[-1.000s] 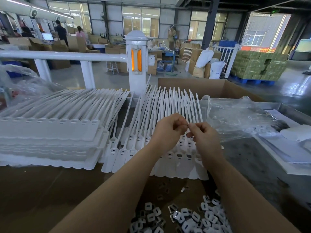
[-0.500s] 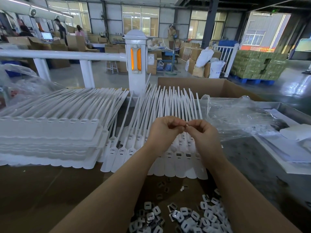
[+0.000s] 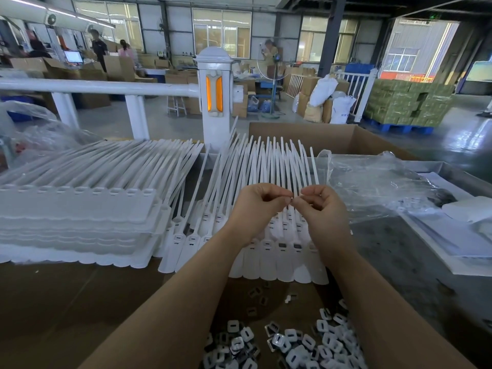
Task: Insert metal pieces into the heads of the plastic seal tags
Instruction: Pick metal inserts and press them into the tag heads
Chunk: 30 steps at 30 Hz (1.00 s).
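A small metal piece (image 3: 292,200), too tiny to make out clearly, is sitting between the fingertips of both hands, raised above the row of seal tags (image 3: 269,235). The left hand (image 3: 257,209) is curling its fingers inward, its grip pinching the piece from the left; the right hand (image 3: 323,209) is doing the same from the right, thumb and forefinger meeting the left hand's fingertips. Both forearms are reaching in from the bottom edge.

Under the hands the white plastic seal tags are lying side by side on the brown surface (image 3: 80,302), heads toward the person, straps fanning away. Several heads at the right of the row are showing dark slots. To the left, a stack of joined tag sheets (image 3: 77,214) is resting beside the row. Near the bottom edge, a heap of loose metal pieces (image 3: 306,344) is lying between the forearms and partly under the right one. A crumpled clear plastic bag (image 3: 372,187) is lying to the right, and an open cardboard box (image 3: 319,137) is standing behind the tags.
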Each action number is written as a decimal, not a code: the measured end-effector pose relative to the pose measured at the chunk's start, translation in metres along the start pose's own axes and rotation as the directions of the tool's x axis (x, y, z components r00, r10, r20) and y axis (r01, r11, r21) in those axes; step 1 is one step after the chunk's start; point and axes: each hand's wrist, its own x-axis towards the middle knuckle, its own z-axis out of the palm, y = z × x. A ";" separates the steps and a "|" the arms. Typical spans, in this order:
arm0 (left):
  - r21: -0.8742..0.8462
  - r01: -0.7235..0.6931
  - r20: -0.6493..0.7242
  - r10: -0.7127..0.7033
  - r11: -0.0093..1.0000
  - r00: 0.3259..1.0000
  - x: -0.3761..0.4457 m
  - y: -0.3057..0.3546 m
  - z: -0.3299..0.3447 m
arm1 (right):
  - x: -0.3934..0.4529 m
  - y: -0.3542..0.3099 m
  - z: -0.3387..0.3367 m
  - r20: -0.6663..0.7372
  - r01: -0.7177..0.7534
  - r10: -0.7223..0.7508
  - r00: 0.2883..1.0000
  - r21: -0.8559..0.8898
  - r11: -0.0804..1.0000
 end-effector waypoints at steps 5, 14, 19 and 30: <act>-0.090 0.083 0.023 -0.082 0.992 0.996 -0.001 0.000 0.001 | -0.001 -0.002 -0.001 -0.020 0.008 -0.007 1.000 0.025 1.000; 0.099 0.195 0.100 -0.204 0.976 0.974 -0.005 0.006 0.014 | 0.002 0.000 -0.002 -0.237 -0.053 0.088 0.967 0.154 0.987; 0.345 0.180 0.192 -0.257 0.921 0.947 -0.011 0.011 0.037 | 0.006 0.002 -0.006 -0.366 -0.073 0.139 0.920 0.189 0.979; 0.553 0.137 0.148 -0.259 0.822 0.954 -0.013 0.010 0.041 | 0.007 0.001 -0.005 -0.350 -0.107 0.165 0.922 0.178 0.978</act>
